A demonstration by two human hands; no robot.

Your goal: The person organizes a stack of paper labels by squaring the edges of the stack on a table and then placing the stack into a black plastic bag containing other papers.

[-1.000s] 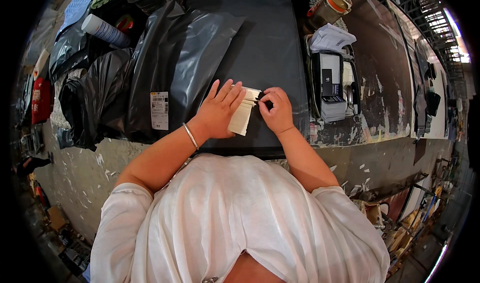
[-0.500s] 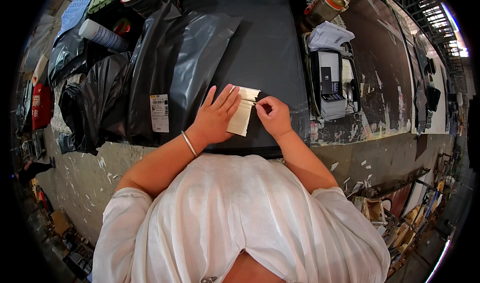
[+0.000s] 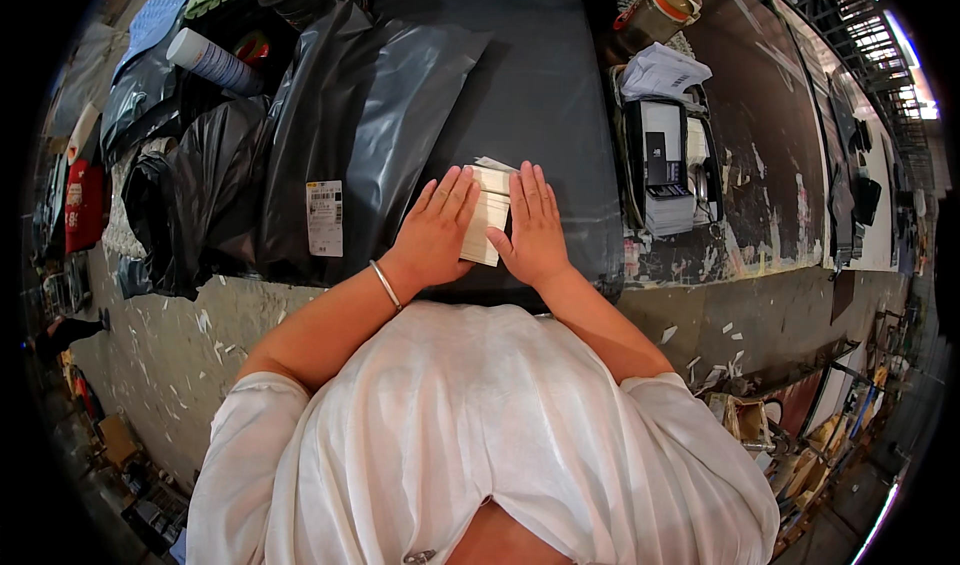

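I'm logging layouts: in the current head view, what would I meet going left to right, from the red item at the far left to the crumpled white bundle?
Red item, white label, left hand, cream paper, right hand, crumpled white bundle.

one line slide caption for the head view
A bare left hand and right hand rest over opposite sides of a cream rectangular paper-like piece on smooth black plastic sheeting.

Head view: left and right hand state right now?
Left hand: open, fingers extended, laid over the pale piece's left side.
Right hand: open, fingers extended, thumb over its right edge.
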